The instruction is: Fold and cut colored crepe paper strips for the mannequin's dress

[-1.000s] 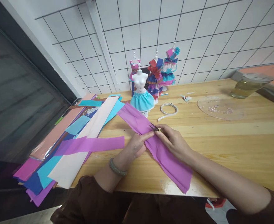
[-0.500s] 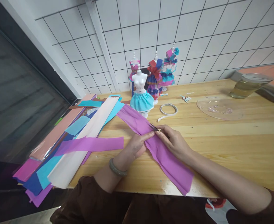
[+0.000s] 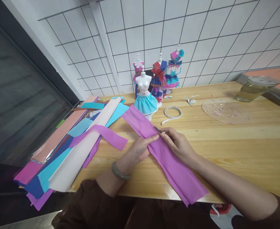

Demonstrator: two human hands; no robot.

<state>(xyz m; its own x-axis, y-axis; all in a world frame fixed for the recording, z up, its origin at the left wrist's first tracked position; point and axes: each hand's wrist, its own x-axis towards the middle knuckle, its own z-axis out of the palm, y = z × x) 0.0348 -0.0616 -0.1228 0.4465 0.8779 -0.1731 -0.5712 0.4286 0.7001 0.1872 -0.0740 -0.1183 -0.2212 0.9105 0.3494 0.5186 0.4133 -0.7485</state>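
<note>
A long strip of purple crepe paper runs diagonally over the table, its near end hanging past the front edge. My left hand pinches it around the middle, thumb on top and fingers beneath. My right hand is closed on small dark scissors, whose blades lie at the strip's right edge; most of the handle is hidden by the fingers. Just behind the far end of the strip stands a white mini mannequin wearing a turquoise skirt.
Crepe paper sheets in several colours are piled at the left, with a loose purple strip across them. A roll of white tape, a clear dish of small beads and a cup stand farther back. Several dressed mannequins line the wall.
The long strip's near end has swung slightly right and spread wider. The loose purple strip on the pile has lifted into a curve. Both hands have barely moved; the scissor blades appear closer together.
</note>
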